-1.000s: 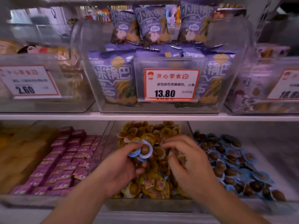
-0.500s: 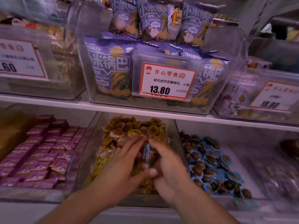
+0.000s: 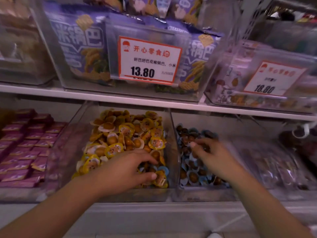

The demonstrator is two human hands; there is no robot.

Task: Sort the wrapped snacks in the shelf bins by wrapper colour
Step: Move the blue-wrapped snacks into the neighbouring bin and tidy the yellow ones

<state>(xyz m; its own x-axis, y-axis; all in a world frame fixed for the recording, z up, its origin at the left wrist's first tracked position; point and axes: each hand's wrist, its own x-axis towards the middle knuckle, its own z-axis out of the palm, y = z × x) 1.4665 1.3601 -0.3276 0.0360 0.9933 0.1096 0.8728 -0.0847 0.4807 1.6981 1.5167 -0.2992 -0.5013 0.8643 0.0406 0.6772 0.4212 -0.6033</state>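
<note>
Snacks fill two clear bins on the lower shelf: yellow-wrapped ones (image 3: 127,134) in the middle bin (image 3: 72,152), blue-wrapped ones (image 3: 193,176) in the bin to its right (image 3: 202,194). The left hand (image 3: 123,170) lies in the near right corner of the middle bin, fingers curled loosely over a few stray blue wrappers (image 3: 163,169) among the yellow; whether it grips one I cannot tell. The right hand (image 3: 212,155), blurred, reaches over the blue pile, fingertips bunched; what they hold, if anything, is unclear.
</note>
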